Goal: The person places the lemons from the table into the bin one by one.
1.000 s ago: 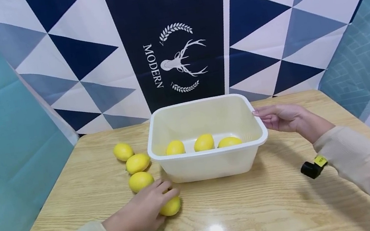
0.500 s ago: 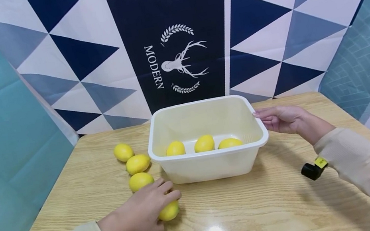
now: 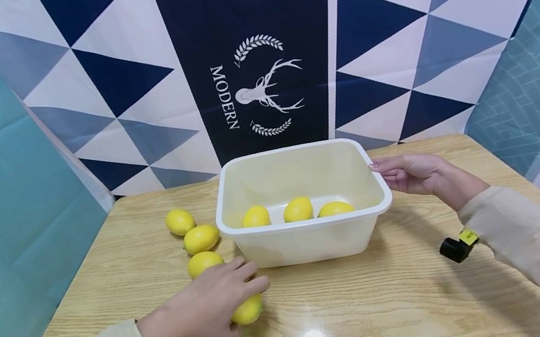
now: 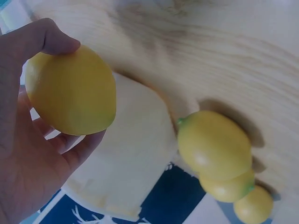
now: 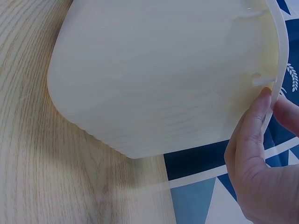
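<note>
At the front left, my left hand [image 3: 217, 303] grips a yellow lemon [image 3: 246, 310]; the left wrist view shows the thumb on one side of this lemon [image 4: 72, 91] and fingers on the other. Behind that hand, a second lemon [image 3: 204, 262] is partly covered by it. Mid-table stands a cream plastic basin [image 3: 308, 242] with three lemons visible inside, one of them a middle lemon [image 3: 298, 209]. My right hand [image 3: 411, 174] pinches the basin's right rim, thumb and fingers on either side of the wall [image 5: 163, 84] in the right wrist view.
Two more lemons lie left of the basin, a far lemon [image 3: 180, 222] and a nearer lemon [image 3: 201, 239]. Everything stands on a wooden table [image 3: 376, 305]. A patterned cloth [image 3: 251, 48] hangs behind its back edge. A black wrist camera [image 3: 455, 249] sticks out from the right sleeve.
My left hand has shifted slightly toward the front with the lemon in its fingers, away from the second lemon. My right hand and the basin stay in place.
</note>
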`<state>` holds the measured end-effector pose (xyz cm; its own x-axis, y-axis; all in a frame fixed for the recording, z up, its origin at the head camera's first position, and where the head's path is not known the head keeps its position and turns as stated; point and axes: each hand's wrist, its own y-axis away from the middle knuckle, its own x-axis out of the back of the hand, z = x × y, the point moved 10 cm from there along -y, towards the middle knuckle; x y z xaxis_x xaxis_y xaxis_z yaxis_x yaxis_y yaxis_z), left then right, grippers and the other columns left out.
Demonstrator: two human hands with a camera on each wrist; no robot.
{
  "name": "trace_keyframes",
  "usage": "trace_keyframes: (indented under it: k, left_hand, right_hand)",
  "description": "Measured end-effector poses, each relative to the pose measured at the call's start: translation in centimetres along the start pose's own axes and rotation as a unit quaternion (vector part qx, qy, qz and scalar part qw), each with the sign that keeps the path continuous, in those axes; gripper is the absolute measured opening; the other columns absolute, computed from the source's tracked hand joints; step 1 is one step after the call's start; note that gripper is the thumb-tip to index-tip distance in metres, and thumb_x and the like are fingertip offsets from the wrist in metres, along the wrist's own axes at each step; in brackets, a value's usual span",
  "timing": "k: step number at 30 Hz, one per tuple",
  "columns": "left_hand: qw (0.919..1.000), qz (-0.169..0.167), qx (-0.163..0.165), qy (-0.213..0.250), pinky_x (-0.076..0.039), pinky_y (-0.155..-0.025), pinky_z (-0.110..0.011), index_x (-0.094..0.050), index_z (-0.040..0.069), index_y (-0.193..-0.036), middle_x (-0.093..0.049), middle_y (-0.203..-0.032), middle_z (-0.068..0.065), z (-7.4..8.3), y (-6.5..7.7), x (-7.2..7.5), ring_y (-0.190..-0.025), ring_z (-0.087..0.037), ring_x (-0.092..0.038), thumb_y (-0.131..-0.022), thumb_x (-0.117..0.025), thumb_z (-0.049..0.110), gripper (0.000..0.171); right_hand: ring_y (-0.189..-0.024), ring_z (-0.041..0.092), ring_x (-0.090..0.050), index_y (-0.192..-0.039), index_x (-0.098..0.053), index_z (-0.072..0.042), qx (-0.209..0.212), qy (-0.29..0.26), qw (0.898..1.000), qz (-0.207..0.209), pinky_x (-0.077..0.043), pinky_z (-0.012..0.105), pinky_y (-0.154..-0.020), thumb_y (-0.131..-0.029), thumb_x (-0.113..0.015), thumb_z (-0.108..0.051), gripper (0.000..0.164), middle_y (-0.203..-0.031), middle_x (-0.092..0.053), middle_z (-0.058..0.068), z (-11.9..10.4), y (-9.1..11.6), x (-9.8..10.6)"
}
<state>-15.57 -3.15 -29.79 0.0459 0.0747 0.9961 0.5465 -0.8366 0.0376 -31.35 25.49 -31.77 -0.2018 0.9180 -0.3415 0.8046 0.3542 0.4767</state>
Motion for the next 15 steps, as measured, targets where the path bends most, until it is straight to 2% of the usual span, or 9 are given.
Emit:
trace_keyframes:
  k: [4, 15]
  left_hand:
    - [1.0, -0.001, -0.004, -0.008, -0.037, -0.064, -0.019, -0.048, 0.022, -0.102, -0.045, -0.09, 0.008, 0.2, -0.1, 0.9, -0.084, -0.01, -0.042, -0.056, -0.077, 0.022, 0.054]
    - [0.9997, 0.007, 0.0, -0.025, -0.039, -0.066, -0.022, -0.052, 0.023, -0.109, -0.045, -0.091, 0.007, -0.2, -0.5, 3.3, -0.082, -0.011, -0.041, -0.057, -0.076, 0.019, 0.058]
  right_hand:
    - [-0.083, 0.01, -0.073, -0.092, -0.071, -0.013, 0.0, 0.002, 1.0, -0.002, -0.058, 0.02, -0.079, -0.091, -0.06, -0.004, 0.015, -0.089, -0.075, 0.002, 0.0, 0.0, -0.1]
    - [-0.083, 0.011, -0.073, -0.091, -0.071, -0.013, 0.001, -0.001, 1.0, -0.003, -0.058, 0.021, -0.079, -0.092, -0.06, -0.003, 0.015, -0.089, -0.075, 0.002, -0.1, 0.1, -0.1]
